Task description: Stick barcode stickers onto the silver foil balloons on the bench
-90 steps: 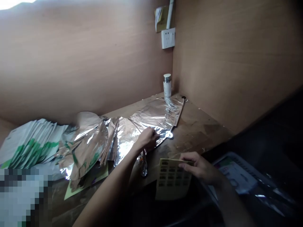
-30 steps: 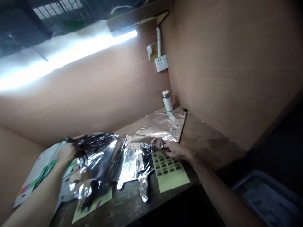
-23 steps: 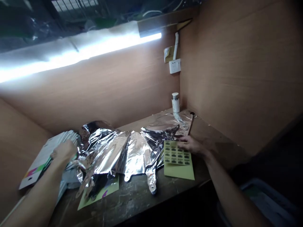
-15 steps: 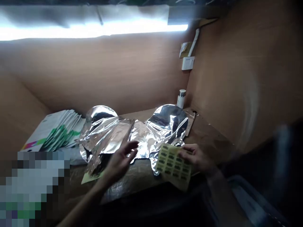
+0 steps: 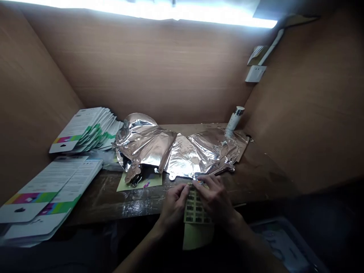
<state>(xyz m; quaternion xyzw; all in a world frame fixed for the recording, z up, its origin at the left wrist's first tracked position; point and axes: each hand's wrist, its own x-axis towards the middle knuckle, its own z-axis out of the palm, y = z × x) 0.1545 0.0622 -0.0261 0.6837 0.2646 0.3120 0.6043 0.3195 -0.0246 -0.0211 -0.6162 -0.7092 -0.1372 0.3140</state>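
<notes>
A yellowish sheet of stickers (image 5: 194,212) with rows of dark labels hangs over the table's front edge, between my two hands. My left hand (image 5: 174,201) pinches its upper left edge between thumb and finger. Bent over the sheet's top right part is my right hand (image 5: 213,195), its fingers closed near the upper edge; whether a single sticker is between them I cannot make out. Just beyond both hands lies a large, crinkled silver foil sheet (image 5: 183,151), with rounded lobes and small tabs along its near side.
Printed white cards (image 5: 31,185) are stacked at the left, with a fanned pile of cards (image 5: 85,131) behind. A yellow paper (image 5: 150,182) lies partly under the foil. A white bottle (image 5: 234,119) stands at the back right. A plastic bin (image 5: 284,242) is low at the right.
My hands have come together at the sticker sheet; the left one, apart before, now grips it. The foil's right lobe has dropped flatter. The view has shifted.
</notes>
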